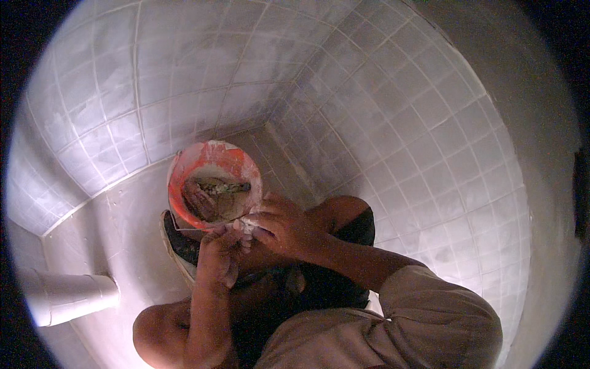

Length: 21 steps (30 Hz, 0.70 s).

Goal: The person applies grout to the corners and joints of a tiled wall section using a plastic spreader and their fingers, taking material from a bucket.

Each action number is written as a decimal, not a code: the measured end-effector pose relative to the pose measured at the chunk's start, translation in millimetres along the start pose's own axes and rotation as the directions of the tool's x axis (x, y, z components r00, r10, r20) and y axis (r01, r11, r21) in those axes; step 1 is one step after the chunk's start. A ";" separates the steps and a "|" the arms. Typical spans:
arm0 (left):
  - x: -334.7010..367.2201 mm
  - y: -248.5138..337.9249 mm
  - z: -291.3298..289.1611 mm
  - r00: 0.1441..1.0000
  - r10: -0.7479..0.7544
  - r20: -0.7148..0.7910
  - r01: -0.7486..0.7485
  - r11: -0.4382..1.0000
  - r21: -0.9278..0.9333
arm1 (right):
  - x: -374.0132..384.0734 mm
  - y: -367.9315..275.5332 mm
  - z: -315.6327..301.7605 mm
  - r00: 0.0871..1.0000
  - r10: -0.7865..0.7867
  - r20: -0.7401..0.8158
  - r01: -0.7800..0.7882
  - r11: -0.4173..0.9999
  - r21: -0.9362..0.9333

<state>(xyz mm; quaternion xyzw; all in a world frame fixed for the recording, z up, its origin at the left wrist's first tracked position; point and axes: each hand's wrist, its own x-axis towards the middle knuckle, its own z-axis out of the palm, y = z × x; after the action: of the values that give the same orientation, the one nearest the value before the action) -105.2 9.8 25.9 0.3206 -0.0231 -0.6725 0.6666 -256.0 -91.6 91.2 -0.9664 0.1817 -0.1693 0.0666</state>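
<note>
Red bucket point(235, 157) is just off center toward 9 o'clock in view, with some grimy stuff point(201, 200) inside. Left hand point(219, 243) is at the bucket's 6 o'clock, right hand point(279, 226) around its 4, fingers curled close together by a whitish clump point(246, 230). Honestly can't tell if either's gripping it. White pipe point(77, 297) at the bucket's 8.

There's the round orange bucket point(184, 172) before the person point(338, 338); bare left hand point(222, 244) by its near rim, bare right hand point(284, 226) just right; black, pale-soled shoe point(177, 243) close by, near-left; white cylindrical pipe point(77, 295) farther left; grey square-tiled walls point(190, 61) far and right.
</note>
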 end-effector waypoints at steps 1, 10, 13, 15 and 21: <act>0.6 0.0 -0.8 1.000 -0.003 0.019 0.002 0.999 0.034 | 1.5 -2.0 -3.7 0.999 0.001 0.042 -0.003 0.999 0.048; -3.0 -0.5 12.6 0.996 0.043 -0.081 -0.035 0.995 0.097 | 21.3 19.9 -42.3 0.945 0.211 0.248 -0.284 0.906 0.314; -6.1 11.9 5.8 0.963 0.179 -0.200 -0.159 0.981 0.109 | 59.3 78.3 -89.9 0.846 0.530 0.061 -0.512 0.772 0.376; -9.7 21.2 10.3 0.943 0.210 -0.258 -0.190 0.976 0.102 | 94.6 143.4 -141.5 0.729 0.652 -0.206 -0.536 0.732 0.419; -16.8 33.9 27.3 0.898 0.329 -0.292 -0.319 0.944 0.081 | 195.5 252.6 -270.0 0.546 0.692 -0.471 -0.107 0.616 0.781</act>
<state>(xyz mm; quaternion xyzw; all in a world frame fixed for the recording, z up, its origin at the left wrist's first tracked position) -89.5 10.5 69.9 0.4216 0.0153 -0.4950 0.7596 -262.6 -416.5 354.4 -0.6370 0.3525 -0.5769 0.3705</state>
